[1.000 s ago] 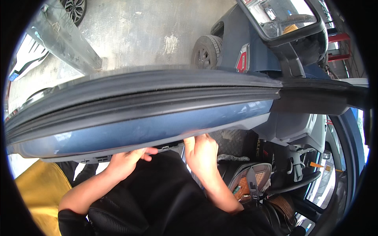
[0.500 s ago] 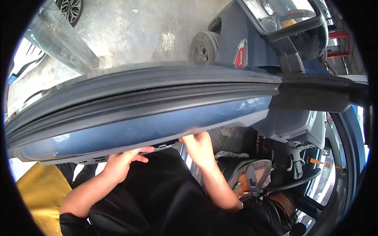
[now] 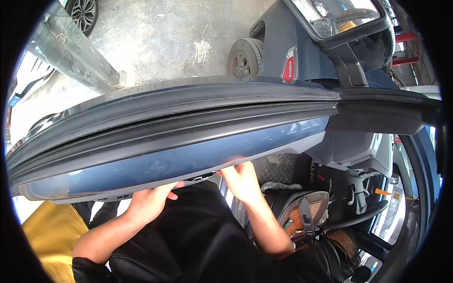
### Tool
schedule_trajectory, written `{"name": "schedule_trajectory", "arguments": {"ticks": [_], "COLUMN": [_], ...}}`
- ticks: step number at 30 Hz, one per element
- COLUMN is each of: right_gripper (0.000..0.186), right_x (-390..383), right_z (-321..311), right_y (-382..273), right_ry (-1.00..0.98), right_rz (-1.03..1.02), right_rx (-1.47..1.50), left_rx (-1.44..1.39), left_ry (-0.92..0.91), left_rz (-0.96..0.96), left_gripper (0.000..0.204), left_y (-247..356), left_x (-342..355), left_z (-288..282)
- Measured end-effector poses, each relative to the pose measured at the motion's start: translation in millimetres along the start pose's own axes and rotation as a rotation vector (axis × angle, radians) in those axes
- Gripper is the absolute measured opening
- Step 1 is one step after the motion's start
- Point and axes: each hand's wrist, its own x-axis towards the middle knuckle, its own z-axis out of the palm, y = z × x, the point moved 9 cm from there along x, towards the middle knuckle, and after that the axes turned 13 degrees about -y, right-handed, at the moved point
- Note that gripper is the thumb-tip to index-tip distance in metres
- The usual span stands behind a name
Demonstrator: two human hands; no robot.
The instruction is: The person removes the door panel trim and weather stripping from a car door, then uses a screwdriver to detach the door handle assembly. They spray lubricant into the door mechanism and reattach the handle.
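Note:
In front of me a vehicle door stands with its blue painted metal [image 3: 170, 162] facing up. Along its near lower side runs a grey door trim panel [image 3: 302, 145], with small clips or slots [image 3: 200, 178] showing between my hands. My left hand [image 3: 148, 205] is closed at the panel's edge, its thumb and a finger pointing right. My right hand [image 3: 241, 181] pinches the same edge farther right, with its thumb tip showing to the left. The other fingertips of both hands are partly hidden by the panel.
Black rubber window seals [image 3: 170, 118] cross the door's top. A side mirror [image 3: 351, 28] juts out at upper right. To the right are a seat [image 3: 302, 212] and a steering wheel [image 3: 361, 219]. A person's yellow garment [image 3: 49, 231] is close at lower left. Beyond stands a metal post [image 3: 78, 54].
My left hand's fingers have drawn in closer to the panel edge and show less spread. My right hand keeps its place on the edge. The view has shifted slightly.

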Motion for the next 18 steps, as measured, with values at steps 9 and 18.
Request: {"name": "schedule_trajectory", "arguments": {"ticks": [9,18], "right_gripper": [0.02,0.026], "right_x": [0.1,3.3], "right_z": [-3.2,0.6], "right_y": [-4.8,-13.9], "right_ry": [-0.038,-0.14], "right_rz": [-0.034,0.048], "right_rx": [-0.24,-0.236], "left_rx": [0.122,0.006], "left_ry": [-0.085,-0.062], "left_rz": [0.007,-0.037], "left_gripper": [0.04,0.032], "left_y": [-5.1,-8.4], "left_x": [6.2,4.6], "left_z": [5.7,6.6]}}
